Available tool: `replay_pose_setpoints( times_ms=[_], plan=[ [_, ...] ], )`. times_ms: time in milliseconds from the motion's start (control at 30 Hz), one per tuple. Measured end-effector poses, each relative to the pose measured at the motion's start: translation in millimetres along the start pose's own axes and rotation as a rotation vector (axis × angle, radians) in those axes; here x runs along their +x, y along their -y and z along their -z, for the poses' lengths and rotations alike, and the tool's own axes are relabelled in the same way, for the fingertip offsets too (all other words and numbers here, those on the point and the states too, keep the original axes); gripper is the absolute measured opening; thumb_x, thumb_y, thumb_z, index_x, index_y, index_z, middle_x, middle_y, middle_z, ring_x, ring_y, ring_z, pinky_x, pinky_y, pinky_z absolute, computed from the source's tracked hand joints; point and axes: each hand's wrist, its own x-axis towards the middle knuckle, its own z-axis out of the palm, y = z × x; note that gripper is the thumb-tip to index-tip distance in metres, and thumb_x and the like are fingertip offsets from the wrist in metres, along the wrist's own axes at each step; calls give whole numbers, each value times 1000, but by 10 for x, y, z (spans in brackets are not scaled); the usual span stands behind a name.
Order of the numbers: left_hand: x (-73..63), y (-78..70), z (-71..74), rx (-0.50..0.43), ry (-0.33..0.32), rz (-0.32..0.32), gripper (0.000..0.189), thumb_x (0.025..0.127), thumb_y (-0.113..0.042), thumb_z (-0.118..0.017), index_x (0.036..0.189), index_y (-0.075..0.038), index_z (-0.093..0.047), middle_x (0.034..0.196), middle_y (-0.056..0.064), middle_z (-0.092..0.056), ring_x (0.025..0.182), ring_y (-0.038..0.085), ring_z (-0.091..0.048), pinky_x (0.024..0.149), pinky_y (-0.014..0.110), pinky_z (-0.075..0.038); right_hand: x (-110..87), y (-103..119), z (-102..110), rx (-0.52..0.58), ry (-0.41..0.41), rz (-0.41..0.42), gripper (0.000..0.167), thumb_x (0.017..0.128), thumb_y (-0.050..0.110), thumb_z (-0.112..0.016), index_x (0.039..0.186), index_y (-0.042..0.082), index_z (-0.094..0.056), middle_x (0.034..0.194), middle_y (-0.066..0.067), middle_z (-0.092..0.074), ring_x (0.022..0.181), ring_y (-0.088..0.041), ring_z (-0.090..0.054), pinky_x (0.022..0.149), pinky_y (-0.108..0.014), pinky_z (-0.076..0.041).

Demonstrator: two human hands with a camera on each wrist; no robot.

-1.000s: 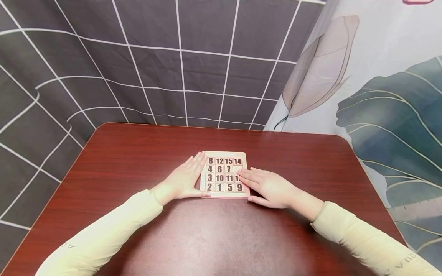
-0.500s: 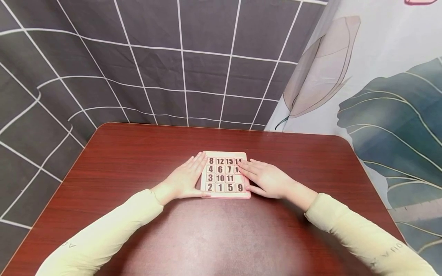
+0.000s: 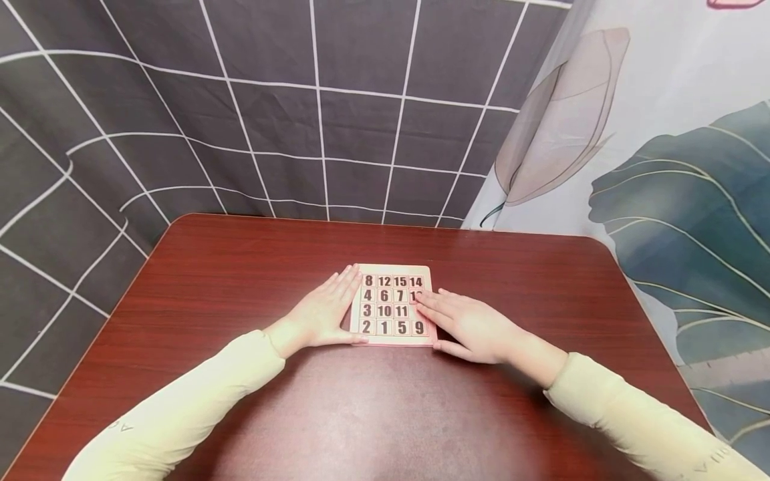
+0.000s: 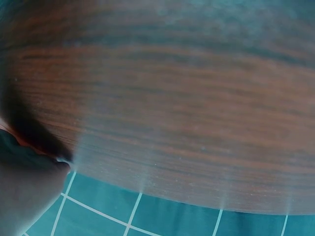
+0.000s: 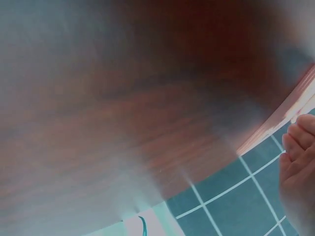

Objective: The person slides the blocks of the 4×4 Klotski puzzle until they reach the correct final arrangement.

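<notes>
A sliding number puzzle (image 3: 383,311) lies flat on the table, its tiles in a square pale frame. My left hand (image 3: 319,312) rests along its left edge with straight fingers, the thumb touching the near left corner. From the other side my right hand (image 3: 472,327) lays extended fingertips on the right column. They partly cover the second-row tile, whose number starts with 1, and the vacant slot under it. In the right wrist view the puzzle's edge (image 5: 285,110) shows beside my fingers (image 5: 298,147). The left wrist view catches only part of my left hand (image 4: 29,191).
The reddish-brown wooden table (image 3: 252,254) spreads around the puzzle and reflects light near its front. A dark gridded curtain (image 3: 361,127) hangs behind it. To the right is a pale curtain (image 3: 662,80) with a leaf print.
The right column's 1-something tile has slid from the third row up to the second, so the vacant slot is now below it. My right hand went up, then back down; my left stayed put.
</notes>
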Motion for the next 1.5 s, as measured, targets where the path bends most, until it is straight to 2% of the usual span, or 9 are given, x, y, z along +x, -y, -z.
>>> replay_pose_setpoints(
  times_ms=[200,400,667,833,1000,1133,1333,1500],
  plan=[
    [20,10,-20,-5,5,8,120,90,-69,-69,164,12,-21,173,30,-20,164,42,-21,134,52,-25,-157,130,-5,13,-41,82,69,97,38,-75,151,-1,-56,158,-16,-57,147,-30,-55,119,-54,-47],
    [22,6,-1,5,31,20,122,90,-72,-67,165,10,-18,175,28,-17,165,40,-18,136,50,-22,-221,174,-54,5,-39,111,67,98,39,-73,151,1,-57,157,-15,-58,147,-26,-56,120,-49,-47],
    [25,26,-9,15,43,21,122,90,-73,-66,166,10,-17,176,27,-14,166,39,-16,136,49,-20,-155,92,-107,-11,-17,67,67,102,41,-68,154,1,-54,161,-15,-54,149,-30,-53,122,-51,-46],
    [13,17,7,15,17,8,121,90,-71,-67,164,12,-20,174,29,-19,164,41,-20,135,50,-23,-99,37,-106,-20,8,26,66,102,41,-67,155,2,-53,164,-13,-51,151,-30,-51,126,-48,-42],
    [2,-5,20,16,-8,-5,119,89,-69,-70,162,14,-24,172,31,-23,163,42,-24,134,52,-27,-97,37,-103,-19,9,20,65,102,40,-67,154,2,-54,162,-14,-53,150,-30,-53,125,-48,-43],
    [1,-19,28,22,2,-2,119,90,-69,-69,162,13,-24,172,30,-24,163,42,-24,134,51,-27,-116,76,-92,-7,-13,14,67,100,40,-70,153,1,-55,162,-14,-53,149,-31,-53,124,-49,-44],
    [-5,-44,60,24,3,-9,118,90,-69,-69,162,14,-24,172,31,-24,163,43,-24,134,51,-27,-100,209,-82,0,-55,81,69,98,39,-73,153,0,-55,162,-15,-53,148,-30,-54,122,-48,-46],
    [-6,-39,42,17,-9,-7,119,89,-69,-69,162,14,-25,172,31,-24,163,43,-25,133,51,-28,-33,317,-102,-10,-40,109,70,99,41,-71,154,2,-54,162,-14,-53,150,-27,-53,122,-45,-47]
  ],
)
